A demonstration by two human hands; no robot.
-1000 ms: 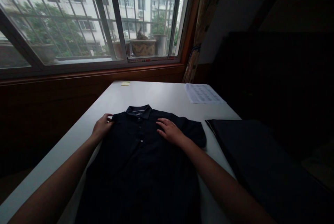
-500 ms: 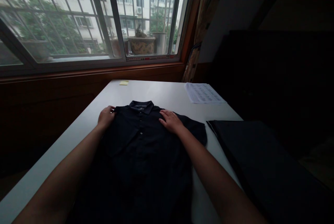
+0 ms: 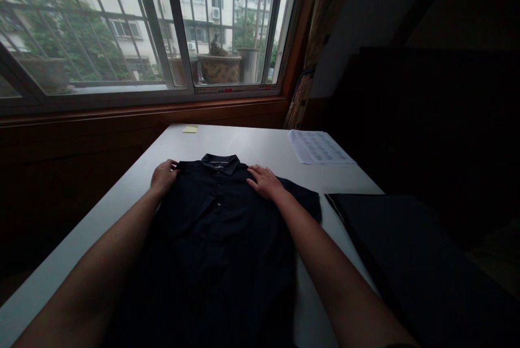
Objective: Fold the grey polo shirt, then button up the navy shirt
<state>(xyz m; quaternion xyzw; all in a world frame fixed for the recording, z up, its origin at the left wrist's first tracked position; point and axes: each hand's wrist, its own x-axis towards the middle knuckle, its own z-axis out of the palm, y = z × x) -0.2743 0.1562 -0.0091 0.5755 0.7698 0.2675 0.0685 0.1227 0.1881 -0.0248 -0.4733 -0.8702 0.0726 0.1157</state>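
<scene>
A dark navy short-sleeved shirt [image 3: 221,234] lies front side up on a white table [image 3: 255,145], its collar towards the window and its front buttons facing up. My left hand [image 3: 164,176] is closed on the shirt's edge at the left shoulder, fingertips pinching the cloth. On the other shoulder, beside the collar, my right hand [image 3: 264,180] rests with its fingers stretched out over the fabric. The right sleeve spreads out beyond that hand. Under my left forearm the left side of the shirt is partly hidden.
Printed sheets of paper [image 3: 320,148] lie at the table's far right corner. A yellow sticky note [image 3: 190,129] sits near the far left corner. To the right is a dark, flat folded item [image 3: 406,245]. Behind the table stands a barred window [image 3: 227,28] with a curtain [image 3: 303,88].
Both hands and the shirt's collar end have shifted very slightly away from me. The camera view has moved a little. Both hands keep the same hold.
</scene>
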